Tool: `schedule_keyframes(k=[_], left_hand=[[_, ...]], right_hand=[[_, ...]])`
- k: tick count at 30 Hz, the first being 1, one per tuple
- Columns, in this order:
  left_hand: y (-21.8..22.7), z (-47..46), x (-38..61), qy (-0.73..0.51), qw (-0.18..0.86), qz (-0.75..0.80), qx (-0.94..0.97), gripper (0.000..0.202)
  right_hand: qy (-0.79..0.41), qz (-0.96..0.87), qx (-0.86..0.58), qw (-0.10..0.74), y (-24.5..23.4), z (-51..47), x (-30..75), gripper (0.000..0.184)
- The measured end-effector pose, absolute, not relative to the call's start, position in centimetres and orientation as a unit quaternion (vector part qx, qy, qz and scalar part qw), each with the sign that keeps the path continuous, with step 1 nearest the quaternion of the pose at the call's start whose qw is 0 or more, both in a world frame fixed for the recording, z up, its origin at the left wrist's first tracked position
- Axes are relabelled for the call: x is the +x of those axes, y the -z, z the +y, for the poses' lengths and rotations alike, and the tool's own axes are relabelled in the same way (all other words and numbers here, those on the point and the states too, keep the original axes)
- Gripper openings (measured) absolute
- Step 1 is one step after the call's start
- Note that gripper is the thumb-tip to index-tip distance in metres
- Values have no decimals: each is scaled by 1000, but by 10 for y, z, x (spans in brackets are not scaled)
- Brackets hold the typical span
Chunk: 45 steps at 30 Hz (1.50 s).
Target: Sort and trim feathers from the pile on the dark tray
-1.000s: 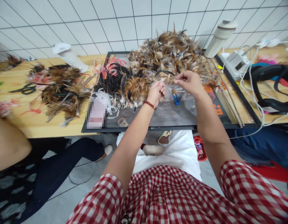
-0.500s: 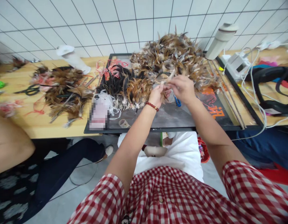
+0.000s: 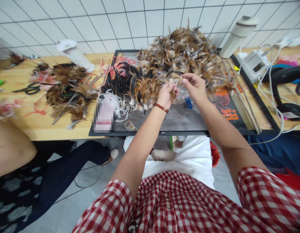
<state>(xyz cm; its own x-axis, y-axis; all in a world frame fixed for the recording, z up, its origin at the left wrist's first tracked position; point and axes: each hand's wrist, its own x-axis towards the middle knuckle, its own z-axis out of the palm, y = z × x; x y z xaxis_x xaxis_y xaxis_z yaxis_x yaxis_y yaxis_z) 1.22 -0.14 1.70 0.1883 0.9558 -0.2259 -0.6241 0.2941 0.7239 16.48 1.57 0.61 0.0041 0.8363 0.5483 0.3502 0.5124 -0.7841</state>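
Over the dark board, my left hand is closed on small feathers, their pale quill ends showing above its fingers. My right hand is just to the right, thumb and forefinger pinched at a pale feather tip. Behind both hands rises a large heap of brown feathers. Beside my left hand lie rows of ginger feathers and black feathers with their white ends toward me. A blue-handled tool, perhaps thread snips, sits below my right hand.
At left are a co-worker's arm, a feather bundle and black scissors. White ribbon lies by a blurred-out rectangle. Thin sticks, a pale bottle, a white charger and cables stand at right.
My hands have moved slightly apart, the right one shifting right with its fingers opening wider around the pinch. The whole view has shifted a little.
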Motion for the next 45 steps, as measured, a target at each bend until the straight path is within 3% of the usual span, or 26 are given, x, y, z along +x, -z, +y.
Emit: schedule_keyframes(k=[9,14,24,29,35,45], left_hand=[[-6,2,22,-524,697,381,308,24],[-5,6,21,-543,665,401,319,21],[-21,-8,19,-505,644,443,367,21],[-22,-10,20,-509,655,414,374,25],[-27,-14,18,-500,709,375,326,19],[-33,-20,19,-465,732,361,345,25]], right_hand=[[-338,-621,-432,560,-21,10,173,42],[-427,-623,-401,519,-24,9,175,40],[-306,-621,-446,567,-8,16,163,35],[-291,-616,-452,576,-6,20,166,46],[-403,-607,-450,516,-17,14,165,76],[-400,-596,-451,530,-19,6,153,60]])
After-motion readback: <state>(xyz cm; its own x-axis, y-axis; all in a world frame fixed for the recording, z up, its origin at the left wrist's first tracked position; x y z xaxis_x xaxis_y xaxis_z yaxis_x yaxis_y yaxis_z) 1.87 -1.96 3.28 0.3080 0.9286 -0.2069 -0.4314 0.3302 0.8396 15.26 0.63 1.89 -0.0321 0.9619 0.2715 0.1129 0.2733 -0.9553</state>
